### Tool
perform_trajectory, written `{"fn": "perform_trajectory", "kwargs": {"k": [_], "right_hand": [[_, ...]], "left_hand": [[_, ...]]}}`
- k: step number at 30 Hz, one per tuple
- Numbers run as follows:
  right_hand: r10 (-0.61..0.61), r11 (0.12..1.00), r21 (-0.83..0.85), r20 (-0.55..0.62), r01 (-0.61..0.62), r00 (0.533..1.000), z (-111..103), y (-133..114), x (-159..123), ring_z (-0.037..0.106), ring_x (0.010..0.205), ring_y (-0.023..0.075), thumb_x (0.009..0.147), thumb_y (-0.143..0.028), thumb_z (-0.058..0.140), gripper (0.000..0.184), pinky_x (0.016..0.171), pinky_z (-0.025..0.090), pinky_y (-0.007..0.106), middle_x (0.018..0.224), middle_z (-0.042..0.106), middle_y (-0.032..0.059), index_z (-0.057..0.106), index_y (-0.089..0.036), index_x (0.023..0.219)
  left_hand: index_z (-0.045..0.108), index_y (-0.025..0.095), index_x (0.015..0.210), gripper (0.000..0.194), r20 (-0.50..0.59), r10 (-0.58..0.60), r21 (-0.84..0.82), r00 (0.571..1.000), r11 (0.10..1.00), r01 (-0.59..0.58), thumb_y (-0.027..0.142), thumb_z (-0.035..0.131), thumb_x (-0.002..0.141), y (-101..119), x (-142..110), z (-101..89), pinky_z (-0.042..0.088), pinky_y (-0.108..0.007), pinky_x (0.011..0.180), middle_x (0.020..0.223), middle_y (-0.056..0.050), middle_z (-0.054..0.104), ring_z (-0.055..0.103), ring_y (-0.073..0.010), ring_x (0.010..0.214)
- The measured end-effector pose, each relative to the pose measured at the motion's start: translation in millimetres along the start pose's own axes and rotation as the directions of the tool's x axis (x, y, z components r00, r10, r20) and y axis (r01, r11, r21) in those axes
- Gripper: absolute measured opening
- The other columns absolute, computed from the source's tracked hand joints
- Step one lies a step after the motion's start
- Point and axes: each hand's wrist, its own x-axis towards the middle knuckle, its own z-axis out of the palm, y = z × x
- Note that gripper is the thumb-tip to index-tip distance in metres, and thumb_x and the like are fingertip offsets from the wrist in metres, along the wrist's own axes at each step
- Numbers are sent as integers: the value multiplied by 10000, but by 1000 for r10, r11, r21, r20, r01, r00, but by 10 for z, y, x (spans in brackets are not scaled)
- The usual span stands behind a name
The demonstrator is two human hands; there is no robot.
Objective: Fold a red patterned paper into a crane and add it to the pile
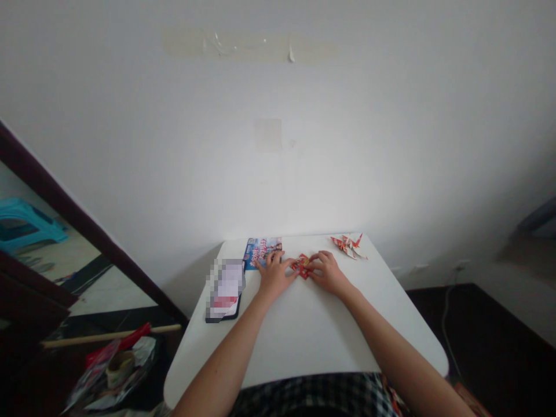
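A small piece of folded red printed paper (303,266) lies on the white table between my two hands. My left hand (274,272) pinches its left edge with thumb and finger, the other fingers resting over a printed leaflet. On the opposite side, my right hand (326,272) grips the right edge of the paper with its fingertips. Beneath and beyond my left hand is the blue and pink leaflet (254,255). Several folded red and white paper shapes, like origami cranes (348,245), sit at the table's back right.
A phone (226,289), its screen blurred, lies on the left side of the white table (299,341). The table stands against a wall (347,145). Bags, a wooden stick (113,336) and a mirror (99,278) are at left; a cable (445,315) hangs at right.
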Motion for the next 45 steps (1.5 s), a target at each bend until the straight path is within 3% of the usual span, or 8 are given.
{"fn": "perform_trajectory", "kwargs": {"k": [4, 13, 19, 29, 37, 45], "right_hand": [[1, 1000, 28, 5, -1, 1000, -3, 7, 9, 530, 1221, 301, 879, -216, 713, 238, 1068, 464, 515, 1185, 687, 80, 810, -334, 1063], [66, 995, 78, -29, -64, 997, -7, 68, 19, 546, 1190, 296, 832, -116, 653, 365, 1055, 480, 497, 1131, 706, 97, 797, -284, 1122], [94, 988, 122, -28, -90, 995, 12, 128, 30, 583, 1174, 281, 721, -11, 549, 523, 1066, 473, 498, 1112, 738, 70, 807, -288, 1082], [84, 988, 133, -14, -81, 996, -43, 157, 66, 599, 1088, 289, 851, -200, 675, 187, 1027, 473, 470, 988, 749, 83, 822, -268, 944], [44, 997, 70, -18, -42, 999, -62, 180, 39, 574, 1113, 277, 874, -197, 713, 146, 1018, 471, 445, 1061, 724, 80, 821, -285, 917], [105, 994, 48, -64, -102, 992, 8, 192, 25, 535, 1180, 279, 906, -290, 712, 102, 1064, 446, 479, 1143, 682, 92, 798, -267, 956]], "left_hand": [[726, 504, 1220, 331, 26, 1, 7, 1000, 1000, -1, 501, 681, 892, 1, -2, -5, 90, -823, 1144, 1514, -49, 547, 370, -382, 1426], [733, 501, 1209, 332, 38, -3, -12, 999, 1000, 3, 507, 680, 881, 9, -6, -18, 97, -814, 1152, 1550, -31, 525, 357, -390, 1443], [716, 508, 1229, 372, 63, 22, -28, 998, 999, -20, 515, 709, 857, 0, -8, -33, 123, -795, 1164, 1582, 11, 505, 329, -402, 1463], [691, 521, 1273, 433, 97, 52, -30, 994, 998, -50, 512, 731, 842, -17, -11, -42, 136, -793, 1165, 1605, -14, 473, 312, -408, 1495], [698, 520, 1271, 481, 160, 73, -42, 984, 997, -67, 560, 750, 795, -9, -9, -104, 118, -779, 1186, 1633, -4, 439, 266, -434, 1531], [619, 551, 1358, 583, 276, 79, 0, 958, 997, -82, 633, 718, 789, 3, 4, -210, 91, -833, 1159, 1667, 12, 388, 218, -459, 1554]]}}
